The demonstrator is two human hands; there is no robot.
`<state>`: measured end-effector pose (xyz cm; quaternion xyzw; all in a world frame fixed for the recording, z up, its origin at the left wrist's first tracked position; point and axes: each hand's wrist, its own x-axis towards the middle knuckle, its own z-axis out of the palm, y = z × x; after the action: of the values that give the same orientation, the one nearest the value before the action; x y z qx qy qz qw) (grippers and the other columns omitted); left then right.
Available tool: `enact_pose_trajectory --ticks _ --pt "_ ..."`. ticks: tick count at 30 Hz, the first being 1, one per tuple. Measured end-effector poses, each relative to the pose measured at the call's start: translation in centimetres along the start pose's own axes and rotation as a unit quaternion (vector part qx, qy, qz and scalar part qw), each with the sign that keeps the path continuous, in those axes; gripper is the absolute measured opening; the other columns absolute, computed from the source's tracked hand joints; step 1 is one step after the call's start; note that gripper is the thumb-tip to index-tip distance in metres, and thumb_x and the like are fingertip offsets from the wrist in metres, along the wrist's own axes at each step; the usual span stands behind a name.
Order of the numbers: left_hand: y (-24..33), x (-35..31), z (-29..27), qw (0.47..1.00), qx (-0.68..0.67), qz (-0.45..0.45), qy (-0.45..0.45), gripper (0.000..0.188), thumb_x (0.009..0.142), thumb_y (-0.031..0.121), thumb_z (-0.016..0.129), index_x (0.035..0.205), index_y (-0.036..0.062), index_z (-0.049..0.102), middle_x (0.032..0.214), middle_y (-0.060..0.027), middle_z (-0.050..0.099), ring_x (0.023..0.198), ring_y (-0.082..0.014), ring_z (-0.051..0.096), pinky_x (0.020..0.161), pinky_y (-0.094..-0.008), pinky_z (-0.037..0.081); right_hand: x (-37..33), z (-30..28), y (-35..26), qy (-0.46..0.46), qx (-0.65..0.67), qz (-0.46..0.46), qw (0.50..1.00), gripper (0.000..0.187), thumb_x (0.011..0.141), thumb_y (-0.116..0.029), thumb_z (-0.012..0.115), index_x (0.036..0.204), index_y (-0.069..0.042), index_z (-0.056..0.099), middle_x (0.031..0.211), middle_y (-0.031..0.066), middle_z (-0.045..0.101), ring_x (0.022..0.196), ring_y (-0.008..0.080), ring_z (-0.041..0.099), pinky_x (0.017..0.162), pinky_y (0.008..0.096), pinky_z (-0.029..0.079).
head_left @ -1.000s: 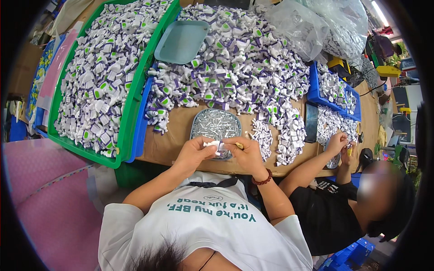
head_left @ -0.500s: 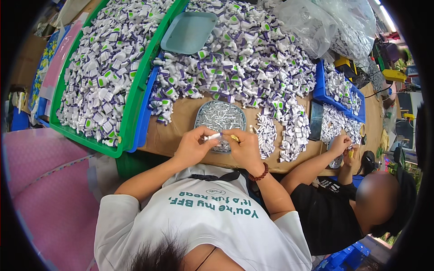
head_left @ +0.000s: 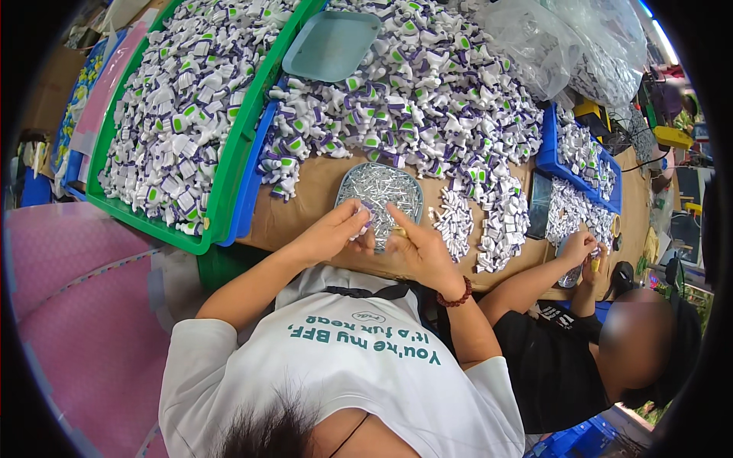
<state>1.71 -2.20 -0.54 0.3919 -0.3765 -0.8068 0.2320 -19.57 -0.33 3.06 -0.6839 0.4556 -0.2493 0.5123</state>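
Observation:
My left hand pinches a small white and purple plastic figure part, mostly covered by the fingers. It is over the near left edge of a clear bowl full of thin silvery pins or screws. Beside it, my right hand is at the bowl's near right side, forefinger stretched out and apart from the thumb. Something yellow sits at its thumb; whether it is a wrapping or a small tool I cannot tell. Nothing else shows in that hand.
A large heap of white and purple parts covers the table beyond the bowl. On the left stands a green crate of similar parts. Small white pieces lie right of the bowl. A pale tray rests on the heap. A co-worker works at the right.
My hands have come apart from each other. The right forefinger has stretched out, while the left hand keeps the figure part. The whole view has shifted slightly.

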Motion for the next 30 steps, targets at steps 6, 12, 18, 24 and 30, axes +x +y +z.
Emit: enact_pose_trajectory --ticks 6,12,18,24,30 --pt "1.7 -0.6 0.4 0.999 -0.034 -0.016 -0.018 0.026 0.100 0.031 0.036 0.104 0.0072 0.046 0.074 -0.0001 0.053 0.059 -0.0053 0.045 0.052 -0.0178 0.035 0.0 1.0 -0.7 -0.046 0.054 0.038 0.997 0.061 0.090 -0.011 0.055 0.142 -0.004 0.025 0.086 0.0195 0.064 0.075 0.0314 0.065 0.068 0.0315 0.049" --pt "1.3 -0.8 1.6 0.999 -0.049 -0.006 0.007 0.036 0.099 0.038 0.036 0.106 0.0047 0.050 0.072 0.0022 0.049 0.058 -0.0036 0.041 0.050 -0.0182 0.033 0.5 1.0 -1.1 -0.068 0.082 0.040 0.993 0.062 0.089 -0.015 0.057 0.142 -0.003 0.026 0.091 0.0202 0.064 0.079 0.0318 0.066 0.069 0.0313 0.049" --pt "0.6 -0.5 1.6 0.999 -0.034 0.014 -0.008 0.040 0.099 0.040 0.035 0.099 0.0041 0.053 0.069 0.0026 0.047 0.056 -0.0047 0.041 0.050 -0.0190 0.034 0.2 1.1 -0.9 -0.072 0.101 0.037 0.992 0.064 0.088 -0.018 0.059 0.142 -0.003 0.027 0.090 0.0193 0.064 0.073 0.0295 0.065 0.068 0.0307 0.049" --pt "0.3 -0.5 1.5 0.998 0.034 0.054 -0.003 0.041 0.100 0.039 0.034 0.094 0.0038 0.053 0.066 0.0021 0.046 0.056 -0.0056 0.041 0.051 -0.0208 0.035 0.2 0.9 -1.1 -0.074 0.078 0.039 0.993 0.066 0.086 -0.017 0.062 0.142 -0.006 0.028 0.079 0.0152 0.065 0.066 0.0243 0.063 0.066 0.0287 0.048" --pt "-0.2 -1.1 1.6 0.990 0.107 0.088 0.014 0.042 0.100 0.039 0.033 0.092 0.0028 0.053 0.067 0.0006 0.047 0.058 -0.0067 0.040 0.052 -0.0234 0.035 0.4 1.9 0.3 -0.007 0.076 -0.020 0.997 0.059 0.083 -0.015 0.066 0.136 -0.011 0.042 0.082 0.0130 0.068 0.067 0.0224 0.065 0.065 0.0273 0.049"
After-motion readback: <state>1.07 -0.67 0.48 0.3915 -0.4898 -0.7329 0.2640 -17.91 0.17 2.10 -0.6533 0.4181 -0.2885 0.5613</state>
